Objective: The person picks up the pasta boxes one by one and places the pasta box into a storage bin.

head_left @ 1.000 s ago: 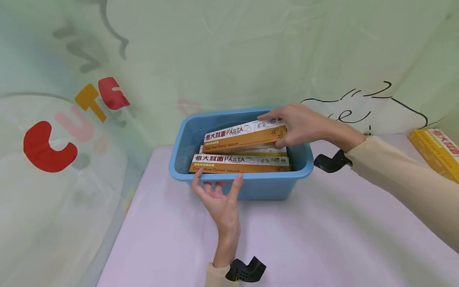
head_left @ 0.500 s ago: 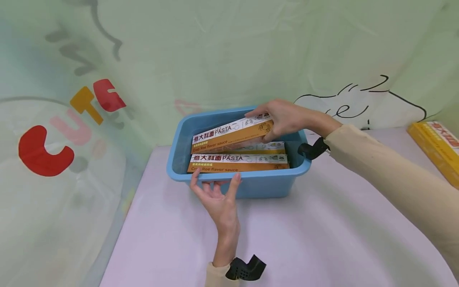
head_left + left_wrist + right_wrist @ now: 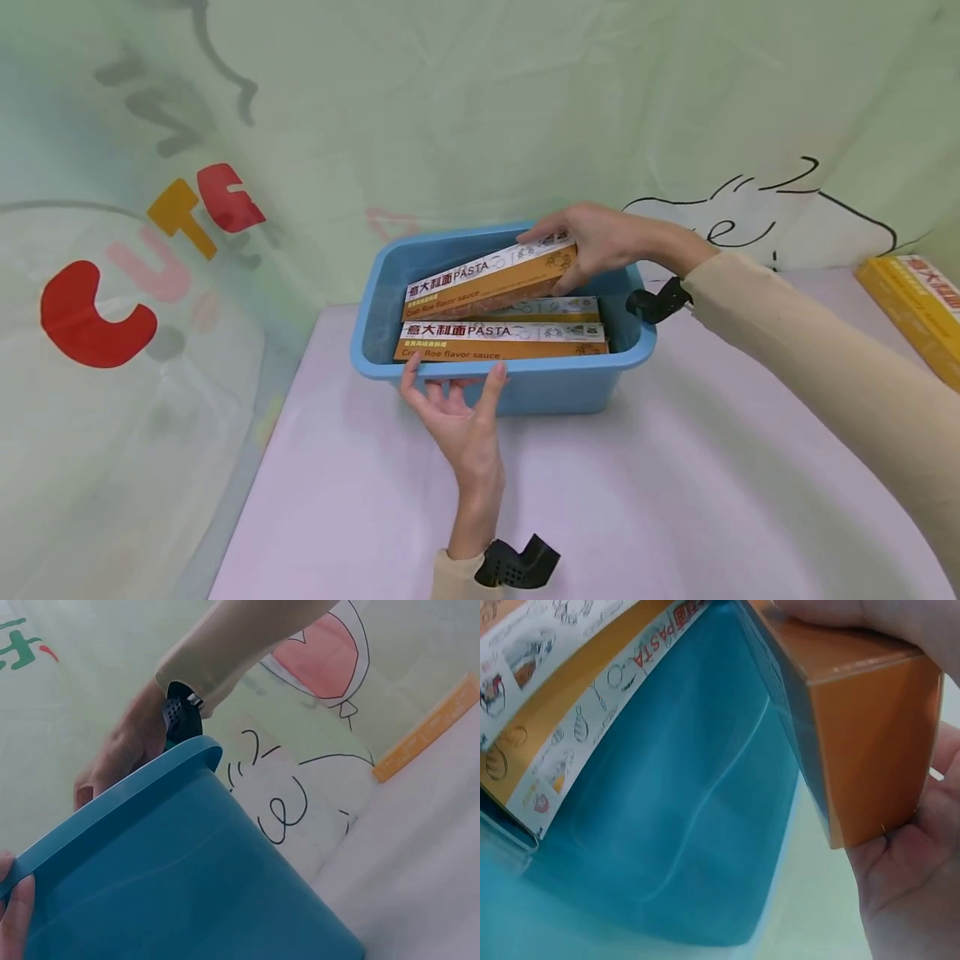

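Note:
In the head view, my right hand (image 3: 600, 237) grips the right end of an orange-and-white pasta box (image 3: 487, 287) over the blue plastic bin (image 3: 555, 392). The box is tilted, its right end raised and its left end down inside the bin. Its orange end face (image 3: 877, 750) shows between thumb and fingers in the right wrist view. My left hand (image 3: 461, 433) holds the bin's front rim, with fingertips over the edge. Inside, a matching pasta box (image 3: 502, 343) lies along the front wall, and a yellowish box (image 3: 555, 308) lies behind it, partly covered.
Another yellow pasta box (image 3: 911, 312) lies at the right edge of the pale table (image 3: 675, 500). A printed green cloth (image 3: 480, 125) hangs behind and to the left. The bin stands close to this backdrop.
My right hand has carried the tilted pasta box left within the bin, uncovering more of the yellowish box. In the last half second it barely moves. My left hand stays on the rim.

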{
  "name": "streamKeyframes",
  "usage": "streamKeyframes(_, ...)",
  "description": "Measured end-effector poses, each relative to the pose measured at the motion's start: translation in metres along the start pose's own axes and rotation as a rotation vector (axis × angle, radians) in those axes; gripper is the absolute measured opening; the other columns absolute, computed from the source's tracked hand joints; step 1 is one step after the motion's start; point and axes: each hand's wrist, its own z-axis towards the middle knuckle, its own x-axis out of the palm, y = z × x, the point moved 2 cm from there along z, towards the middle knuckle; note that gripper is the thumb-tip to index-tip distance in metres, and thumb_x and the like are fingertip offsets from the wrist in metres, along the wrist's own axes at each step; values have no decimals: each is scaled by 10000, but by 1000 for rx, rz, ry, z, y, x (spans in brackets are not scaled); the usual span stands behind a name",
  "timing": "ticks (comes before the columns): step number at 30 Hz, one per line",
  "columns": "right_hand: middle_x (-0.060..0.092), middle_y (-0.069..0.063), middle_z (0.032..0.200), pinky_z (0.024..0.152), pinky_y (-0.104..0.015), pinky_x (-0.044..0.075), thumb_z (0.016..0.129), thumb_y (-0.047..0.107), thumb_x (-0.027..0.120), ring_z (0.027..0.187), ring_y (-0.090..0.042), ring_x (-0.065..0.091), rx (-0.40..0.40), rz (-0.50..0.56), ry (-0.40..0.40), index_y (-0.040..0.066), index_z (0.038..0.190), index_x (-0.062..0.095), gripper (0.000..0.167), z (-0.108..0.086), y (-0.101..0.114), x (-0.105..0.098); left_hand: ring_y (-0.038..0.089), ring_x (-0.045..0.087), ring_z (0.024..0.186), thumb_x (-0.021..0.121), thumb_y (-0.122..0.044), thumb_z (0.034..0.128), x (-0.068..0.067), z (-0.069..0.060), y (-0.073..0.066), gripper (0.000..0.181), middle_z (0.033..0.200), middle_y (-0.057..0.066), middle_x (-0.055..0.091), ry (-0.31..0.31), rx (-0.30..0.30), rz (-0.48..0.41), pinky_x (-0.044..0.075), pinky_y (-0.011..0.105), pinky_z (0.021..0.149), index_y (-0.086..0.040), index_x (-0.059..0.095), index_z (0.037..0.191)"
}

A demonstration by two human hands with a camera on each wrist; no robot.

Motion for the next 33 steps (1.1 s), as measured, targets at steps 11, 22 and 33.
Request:
streamKeyframes(11, 605, -207, 1453, 1183, -605, 366, 827, 60, 873, 1383, -374, 532, -72, 150, -16, -10, 1473, 557, 723, -5, 1, -12, 301, 551, 1025, 817, 61, 842, 1, -3, 0, 908, 1540, 296, 370, 9, 13, 30, 645, 403, 825, -34, 204, 1505)
streamKeyframes(22, 598, -170, 1467, 1175, -638, 360, 859, 106, 855, 1394, -358, 521, -137, 143, -106, 29, 1467, 578, 673, -32, 11, -17, 238, 554, 955, 814, 67, 843, 4, -3, 2, 904, 1524, 305, 374, 9, 2, 27, 647, 442, 822, -49, 210, 1505)
streamKeyframes(33, 579, 29, 1500, 1214, -493, 357, 894, 64, 817, 1410, -66, 463, -29, 278, -271, 209, 1485, 595, 647, -115, -14, -7, 241, 543, 949, 815, 63, 843, 5, -4, 3, 916, 1557, 274, 364, 25, -9, 26, 646, 423, 827, -46, 200, 1513)
